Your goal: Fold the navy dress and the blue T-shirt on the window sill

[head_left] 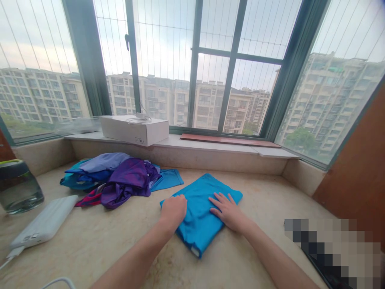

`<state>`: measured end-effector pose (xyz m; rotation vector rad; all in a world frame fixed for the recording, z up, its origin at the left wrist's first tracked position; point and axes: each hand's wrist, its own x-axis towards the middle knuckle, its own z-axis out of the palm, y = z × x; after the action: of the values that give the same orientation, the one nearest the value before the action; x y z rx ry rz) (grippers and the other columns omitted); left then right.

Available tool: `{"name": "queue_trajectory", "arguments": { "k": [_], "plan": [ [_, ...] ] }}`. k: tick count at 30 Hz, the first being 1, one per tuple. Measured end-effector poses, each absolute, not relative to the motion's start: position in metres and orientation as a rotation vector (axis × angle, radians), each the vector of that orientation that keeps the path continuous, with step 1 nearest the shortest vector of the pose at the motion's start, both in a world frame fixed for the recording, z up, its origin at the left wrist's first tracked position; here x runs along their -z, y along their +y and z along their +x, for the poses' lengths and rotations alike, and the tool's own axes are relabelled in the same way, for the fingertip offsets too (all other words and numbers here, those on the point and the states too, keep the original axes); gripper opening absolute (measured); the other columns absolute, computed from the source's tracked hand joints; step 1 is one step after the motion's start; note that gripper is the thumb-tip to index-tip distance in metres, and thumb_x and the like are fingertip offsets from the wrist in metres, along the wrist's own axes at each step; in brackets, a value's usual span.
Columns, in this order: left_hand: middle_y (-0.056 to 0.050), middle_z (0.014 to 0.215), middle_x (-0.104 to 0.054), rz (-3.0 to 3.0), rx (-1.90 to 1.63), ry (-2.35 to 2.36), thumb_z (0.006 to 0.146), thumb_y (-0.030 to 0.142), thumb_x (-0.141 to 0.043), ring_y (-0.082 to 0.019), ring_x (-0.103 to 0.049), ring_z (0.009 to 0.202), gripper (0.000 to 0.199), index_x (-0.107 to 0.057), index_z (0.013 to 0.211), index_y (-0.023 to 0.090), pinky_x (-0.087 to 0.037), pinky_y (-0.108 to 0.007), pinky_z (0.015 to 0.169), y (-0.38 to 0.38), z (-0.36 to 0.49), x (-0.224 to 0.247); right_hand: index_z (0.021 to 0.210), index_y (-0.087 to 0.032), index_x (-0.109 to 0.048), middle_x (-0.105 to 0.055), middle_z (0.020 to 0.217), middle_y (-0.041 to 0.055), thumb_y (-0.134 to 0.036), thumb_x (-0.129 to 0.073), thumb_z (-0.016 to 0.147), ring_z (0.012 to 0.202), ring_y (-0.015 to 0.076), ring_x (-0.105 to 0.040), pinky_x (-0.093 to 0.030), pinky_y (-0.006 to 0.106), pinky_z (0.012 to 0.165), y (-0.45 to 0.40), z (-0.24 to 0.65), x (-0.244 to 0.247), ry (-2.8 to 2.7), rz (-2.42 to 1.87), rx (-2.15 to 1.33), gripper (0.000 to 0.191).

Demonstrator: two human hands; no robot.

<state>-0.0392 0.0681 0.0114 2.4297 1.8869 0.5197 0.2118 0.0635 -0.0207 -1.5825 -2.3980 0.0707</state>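
Note:
A bright blue piece of clothing, folded into a rough square, lies on the stone ledge with one corner toward me. Its near corner shows a small white patch. My left hand is closed at the left corner, fingers curled down on the fabric; the fingertips are hidden. Spread flat on the right half of the cloth is my right hand, open with its fingers apart. A few wrinkles run across the fabric between the two hands.
A heap of purple, blue and red clothes lies to the left. Beyond it, a white box stands on the sill. A power bank with a cable and a water bottle are far left. A blurred-out item is at lower right.

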Motion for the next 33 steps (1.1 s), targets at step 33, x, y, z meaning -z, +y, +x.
{"name": "queue_trajectory", "arguments": {
  "k": [33],
  "plan": [
    [-0.016, 0.137, -0.062, 2.823, -0.421, 1.207, 0.093, 0.037, -0.056, -0.033, -0.059, 0.125, 0.044, -0.059, 0.131, 0.015, -0.048, -0.046, 0.104, 0.052, -0.029, -0.006, 0.111, -0.020, -0.065, -0.073, 0.104, 0.0107, -0.035, -0.040, 0.100, 0.095, 0.0264, -0.067, -0.050, 0.038, 0.085, 0.057, 0.245, 0.027, -2.047, -1.315, -0.334, 0.032]
  ]
}}
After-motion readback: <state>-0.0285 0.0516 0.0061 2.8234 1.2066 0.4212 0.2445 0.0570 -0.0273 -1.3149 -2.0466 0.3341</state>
